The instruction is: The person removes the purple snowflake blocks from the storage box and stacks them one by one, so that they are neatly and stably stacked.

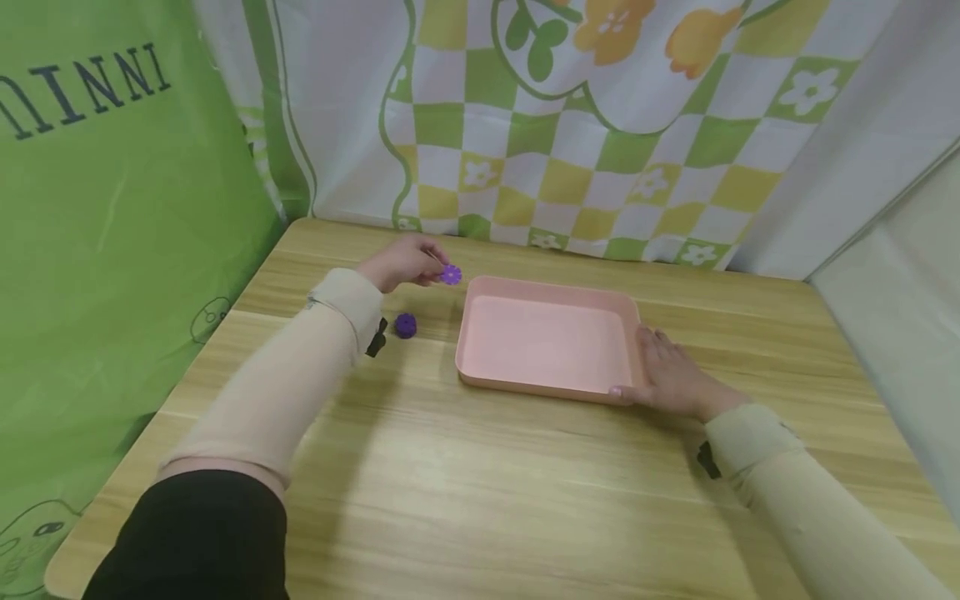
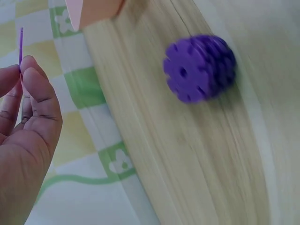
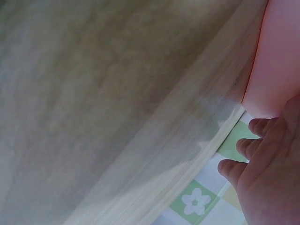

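Note:
My left hand (image 1: 407, 262) pinches a thin purple notched disc (image 1: 452, 275) between thumb and fingertips, just off the tray's far left corner. Seen edge-on in the left wrist view, the disc (image 2: 21, 47) is a narrow purple line above the fingers. Several darker purple notched discs form a small stack (image 1: 406, 325) on the table, left of the tray and nearer me than that hand. The pink rectangular tray (image 1: 547, 343) has nothing inside. Against its right wall rests my right hand (image 1: 678, 377), fingers extended along the side and thumb at the near right corner.
Beneath everything is a wood-grain table (image 1: 480, 492). A checked, flowered cloth (image 1: 570, 158) hangs behind its far edge, and a green sheet (image 1: 135, 217) hangs along the left. Pale sheeting (image 1: 907, 275) borders the right side.

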Tool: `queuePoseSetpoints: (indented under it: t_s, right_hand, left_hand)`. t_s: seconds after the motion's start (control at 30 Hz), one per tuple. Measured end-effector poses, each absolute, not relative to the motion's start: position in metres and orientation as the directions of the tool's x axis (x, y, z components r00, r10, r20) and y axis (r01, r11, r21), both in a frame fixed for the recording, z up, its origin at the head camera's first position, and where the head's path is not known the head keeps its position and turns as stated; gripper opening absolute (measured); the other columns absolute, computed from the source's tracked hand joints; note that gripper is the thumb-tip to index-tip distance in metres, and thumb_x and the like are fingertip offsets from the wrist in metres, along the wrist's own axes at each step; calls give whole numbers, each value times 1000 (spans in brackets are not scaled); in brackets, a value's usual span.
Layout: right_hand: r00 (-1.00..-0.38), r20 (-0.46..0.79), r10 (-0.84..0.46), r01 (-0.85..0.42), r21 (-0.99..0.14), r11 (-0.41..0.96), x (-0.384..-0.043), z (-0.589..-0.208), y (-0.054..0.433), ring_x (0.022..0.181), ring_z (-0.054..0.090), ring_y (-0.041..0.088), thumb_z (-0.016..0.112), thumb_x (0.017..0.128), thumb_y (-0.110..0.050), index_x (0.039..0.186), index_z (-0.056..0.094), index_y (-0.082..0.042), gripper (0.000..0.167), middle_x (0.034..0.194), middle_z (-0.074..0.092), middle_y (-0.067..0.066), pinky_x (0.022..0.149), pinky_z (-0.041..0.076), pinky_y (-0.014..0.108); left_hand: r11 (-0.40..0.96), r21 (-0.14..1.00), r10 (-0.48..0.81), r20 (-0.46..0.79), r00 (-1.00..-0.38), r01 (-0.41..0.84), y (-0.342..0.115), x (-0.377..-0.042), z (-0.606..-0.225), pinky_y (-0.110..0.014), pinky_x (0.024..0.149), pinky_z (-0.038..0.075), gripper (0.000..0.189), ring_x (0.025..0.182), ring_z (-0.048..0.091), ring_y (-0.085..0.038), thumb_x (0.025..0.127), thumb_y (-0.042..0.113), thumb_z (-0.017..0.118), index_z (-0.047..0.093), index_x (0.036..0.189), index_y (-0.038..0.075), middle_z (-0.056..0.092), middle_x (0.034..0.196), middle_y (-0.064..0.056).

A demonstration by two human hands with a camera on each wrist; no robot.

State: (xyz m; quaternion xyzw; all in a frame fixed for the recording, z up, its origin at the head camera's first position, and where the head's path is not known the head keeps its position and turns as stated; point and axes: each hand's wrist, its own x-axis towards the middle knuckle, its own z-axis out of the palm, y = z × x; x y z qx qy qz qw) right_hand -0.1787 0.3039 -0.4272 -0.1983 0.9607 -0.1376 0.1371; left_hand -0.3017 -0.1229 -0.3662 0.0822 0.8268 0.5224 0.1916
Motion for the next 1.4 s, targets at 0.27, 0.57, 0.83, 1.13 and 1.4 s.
queuePoseSetpoints:
  t_s: [0.27, 0.57, 0.83, 1.13, 1.4]
  right_hand:
    - [-883, -210, -420, -348, -309, 885, -179, -429, 304, 142, 10, 67, 66, 94, -58, 150, 3, 25, 118, 156, 7, 48, 117, 12, 73]
    - [-878, -216, -427, -355, -305, 884, -180, -429, 306, 142, 10, 67, 65, 95, -58, 151, 2, 24, 117, 156, 6, 47, 117, 13, 72]
    - [-875, -227, -427, -345, -326, 880, -180, -429, 306, 143, 7, 67, 65, 95, -58, 150, 1, 25, 118, 157, 4, 47, 118, 11, 73]
    - [-876, -242, -417, -334, -321, 886, -181, -428, 305, 144, 5, 65, 64, 96, -59, 151, -1, 23, 119, 157, 2, 46, 119, 9, 71]
    - [-877, -242, -415, -328, -329, 885, -182, -430, 305, 144, 7, 65, 65, 95, -58, 151, -1, 23, 119, 157, 3, 46, 118, 10, 71]
  left_hand:
    - [469, 879, 315, -259, -913, -87, -144, -301, -371, -21, 70, 55, 16, 78, 61, -13, 100, -6, 53, 59, 114, -9, 63, 89, -6]
    - [470, 874, 304, -291, -907, -123, -161, -294, -373, -21, 70, 57, 17, 78, 63, -15, 99, -8, 52, 57, 115, -12, 64, 90, -9]
    - [485, 862, 292, -315, -903, -144, -175, -295, -381, -30, 80, 59, 18, 80, 63, -16, 99, -7, 52, 57, 116, -11, 64, 90, -8]
    - [510, 848, 309, -338, -889, -145, -184, -290, -387, -25, 76, 56, 21, 78, 59, -15, 96, -9, 51, 57, 116, -10, 62, 94, -9]
    - [531, 835, 354, -373, -858, -144, -189, -288, -396, -29, 79, 56, 18, 81, 61, -18, 98, -6, 55, 59, 115, -10, 64, 93, -8]
